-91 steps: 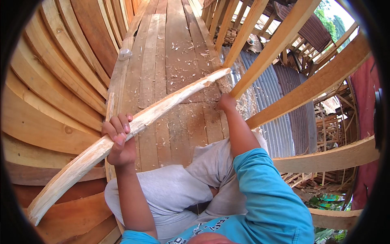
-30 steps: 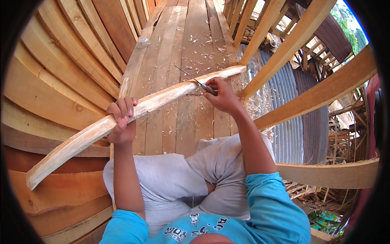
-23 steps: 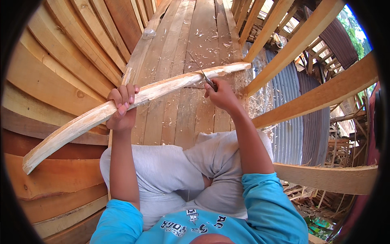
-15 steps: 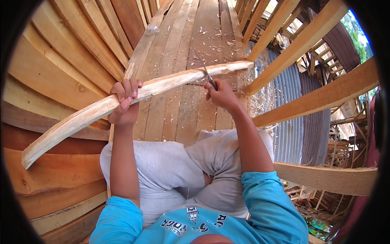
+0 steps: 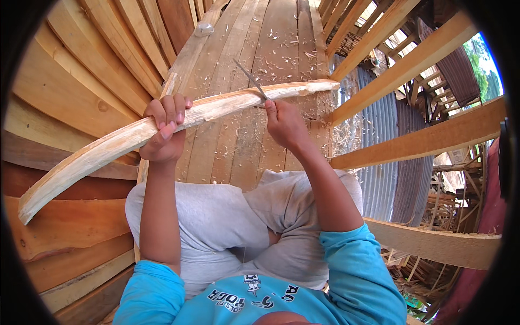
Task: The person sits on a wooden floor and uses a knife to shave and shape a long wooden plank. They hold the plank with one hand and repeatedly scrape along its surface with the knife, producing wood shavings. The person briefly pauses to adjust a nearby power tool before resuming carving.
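Observation:
A long, pale, stripped wooden pole [image 5: 222, 105] crosses in front of me, its near end at the lower left and its far end at the right by the rail posts. My left hand [image 5: 166, 128] is closed around it left of its middle. In my right hand [image 5: 285, 122] is a knife [image 5: 249, 78] with a long, thin blade. The blade lies across the pole's upper face, its tip pointing away and to the left. My fingers cover the knife's handle.
Pale shavings [image 5: 277, 37] litter the plank floor [image 5: 216, 146]. A small clear plastic container [image 5: 203, 29] stands at the far left. A board wall [image 5: 81, 92] rises at my left. Wooden rails [image 5: 417, 138] and corrugated metal sheets [image 5: 377, 157] are at my right.
My right hand has shifted slightly left and nearer along the pole. The knife's blade has swung further left. My left hand keeps its grip on the pole.

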Demonstrator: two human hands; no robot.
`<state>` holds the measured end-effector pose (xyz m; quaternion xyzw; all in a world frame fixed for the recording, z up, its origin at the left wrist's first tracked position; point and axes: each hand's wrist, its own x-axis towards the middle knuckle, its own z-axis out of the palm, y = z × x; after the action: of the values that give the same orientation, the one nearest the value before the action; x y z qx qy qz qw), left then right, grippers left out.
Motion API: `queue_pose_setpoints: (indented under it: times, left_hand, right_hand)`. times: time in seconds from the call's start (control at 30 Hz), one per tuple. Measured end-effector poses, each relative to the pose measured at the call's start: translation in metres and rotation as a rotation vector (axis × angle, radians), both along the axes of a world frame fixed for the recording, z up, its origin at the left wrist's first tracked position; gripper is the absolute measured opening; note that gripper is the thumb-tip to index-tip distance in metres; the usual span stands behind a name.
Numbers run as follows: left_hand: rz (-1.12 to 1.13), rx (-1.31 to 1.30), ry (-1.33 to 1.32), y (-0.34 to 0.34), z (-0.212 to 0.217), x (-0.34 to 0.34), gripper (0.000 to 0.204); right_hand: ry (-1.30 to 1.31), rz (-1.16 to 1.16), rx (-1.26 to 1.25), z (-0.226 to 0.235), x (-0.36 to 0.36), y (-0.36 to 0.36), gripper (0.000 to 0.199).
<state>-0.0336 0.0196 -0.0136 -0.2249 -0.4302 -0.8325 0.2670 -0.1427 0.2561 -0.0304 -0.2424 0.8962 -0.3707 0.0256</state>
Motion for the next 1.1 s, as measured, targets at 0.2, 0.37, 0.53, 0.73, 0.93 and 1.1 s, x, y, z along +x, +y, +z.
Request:
queue_pose_setpoints:
  times: [0.2, 0.37, 0.53, 0.73, 0.93, 1.1]
  left_hand:
    - [0.005, 0.022, -0.007, 0.001, -0.001, 0.002, 0.025]
    - [0.017, 0.015, -0.023, 0.002, 0.000, 0.003, 0.025]
    - [0.018, 0.028, 0.006, 0.002, -0.003, 0.000, 0.025]
    - [0.060, 0.004, -0.035, 0.003, 0.001, -0.001, 0.025]
    - [0.035, 0.030, 0.016, 0.001, -0.007, 0.000, 0.025]
    - [0.072, 0.007, -0.029, 0.002, -0.002, 0.004, 0.025]
  right_hand:
    - [0.106, 0.052, 0.137, -0.006, -0.018, 0.012, 0.046]
    - [0.148, -0.037, 0.135, -0.015, -0.020, 0.012, 0.043]
    - [0.093, -0.132, 0.133, 0.004, 0.006, -0.006, 0.040]
    - [-0.021, -0.203, 0.150, 0.005, -0.026, 0.029, 0.042]
    - [-0.057, -0.107, 0.230, 0.002, -0.015, 0.009, 0.046]
    - [-0.143, -0.139, 0.167, 0.002, -0.024, 0.030, 0.049]
